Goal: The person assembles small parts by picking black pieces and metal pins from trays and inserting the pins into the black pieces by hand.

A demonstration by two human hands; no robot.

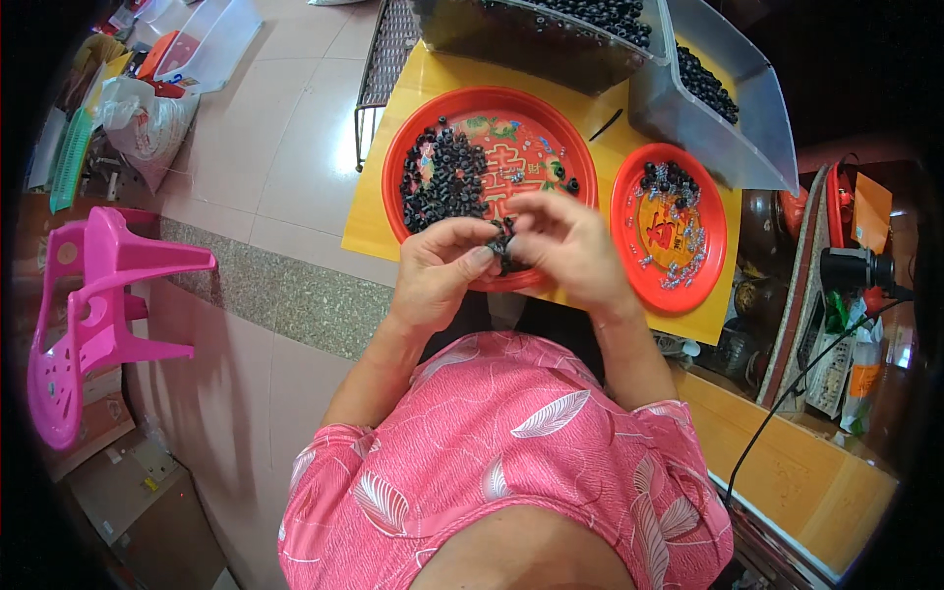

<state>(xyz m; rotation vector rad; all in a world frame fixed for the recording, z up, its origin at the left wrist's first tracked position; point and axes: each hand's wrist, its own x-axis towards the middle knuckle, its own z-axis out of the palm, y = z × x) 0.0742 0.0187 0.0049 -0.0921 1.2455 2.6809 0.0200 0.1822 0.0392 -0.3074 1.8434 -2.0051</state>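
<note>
Above the near rim of a large round red tray point(391, 187), both my hands work close together. My left hand point(438, 275) pinches a small black part between thumb and forefinger. Facing it, my right hand point(580, 256) has its fingers curled in and is slightly blurred; whatever sits in its fingertips is too small to make out. Many small black ring-like parts point(442, 177) lie heaped on the tray's left side, and a few black pieces point(567, 179) rest at its right. An oval red tray point(622, 231) on the right holds small clear pieces point(688, 258) and some black parts.
Both trays stand on a yellow board point(374, 211). Behind them are two translucent bins point(531, 54) point(757, 118) of black parts. A pink plastic chair point(108, 295) stands on the tiled floor at left, near a plastic bag point(147, 123). A black cable point(787, 388) hangs at right.
</note>
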